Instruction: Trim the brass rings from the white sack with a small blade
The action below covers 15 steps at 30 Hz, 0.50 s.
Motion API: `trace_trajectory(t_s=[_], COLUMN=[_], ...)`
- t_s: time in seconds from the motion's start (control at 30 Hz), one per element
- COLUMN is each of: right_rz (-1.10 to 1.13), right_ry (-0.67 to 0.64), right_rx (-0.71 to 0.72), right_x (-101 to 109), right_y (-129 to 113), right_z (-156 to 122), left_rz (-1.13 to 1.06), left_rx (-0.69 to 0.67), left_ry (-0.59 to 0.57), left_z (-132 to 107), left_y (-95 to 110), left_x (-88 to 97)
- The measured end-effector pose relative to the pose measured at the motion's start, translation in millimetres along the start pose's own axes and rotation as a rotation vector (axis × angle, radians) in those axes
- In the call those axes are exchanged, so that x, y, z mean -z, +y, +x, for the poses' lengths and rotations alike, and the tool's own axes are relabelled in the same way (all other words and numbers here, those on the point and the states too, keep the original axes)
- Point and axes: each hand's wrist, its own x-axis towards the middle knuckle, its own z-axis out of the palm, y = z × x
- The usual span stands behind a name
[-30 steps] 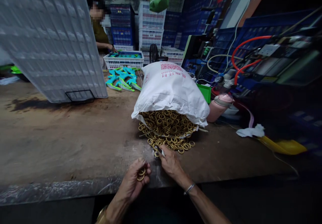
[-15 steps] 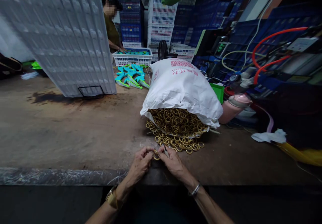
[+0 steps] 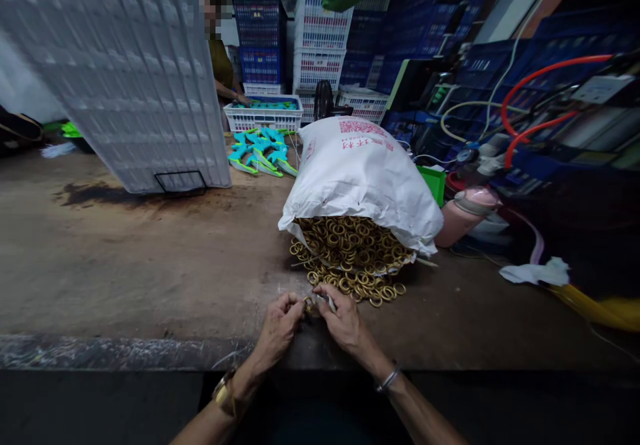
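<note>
My left hand (image 3: 279,324) is closed, pinching a gold-coloured ring (image 3: 308,305) between thumb and fingertips. Close beside it, my right hand (image 3: 347,325) is closed around a small pale tool (image 3: 331,304), perhaps a small blade; most of it is hidden by the fingers. Just beyond both hands, many similar loose rings (image 3: 367,284) spill onto the table from the mouth of a white woven sack (image 3: 357,172), which lies on its side with red print on top.
A tall grey plastic stack (image 3: 145,85) stands on the wooden table (image 3: 150,265) at left. Turquoise-green pieces (image 3: 263,148) lie behind the sack. A person (image 3: 223,65) reaches into a white crate (image 3: 263,120). At right are a pink bottle (image 3: 465,215) and red hoses (image 3: 515,138).
My right hand has drawn slightly away from the ring, and its index finger has shifted. The ring in my left hand has turned. The person behind has leaned a little to the left.
</note>
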Motion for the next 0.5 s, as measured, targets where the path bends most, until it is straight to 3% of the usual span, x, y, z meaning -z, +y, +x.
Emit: trace_trajectory(t_s=[0.13,0.4,0.5], right_rz=[0.069,0.704,0.694], right_ry=[-0.075,-0.091,-0.097], right_rx=[-0.014,-0.396,-0.393], right_x=[-4,-19,-18], right_y=[-7,-11,-11], right_z=[0,-1,-2], left_rz=[-0.025,-0.213,-0.203], left_rx=[0.021,-0.014,-0.053], left_ry=[-0.024,-0.081,-0.055], left_z=[0,-4,-3], left_y=[2,-1,-3], left_x=[-0.2,-10.8,-11.7])
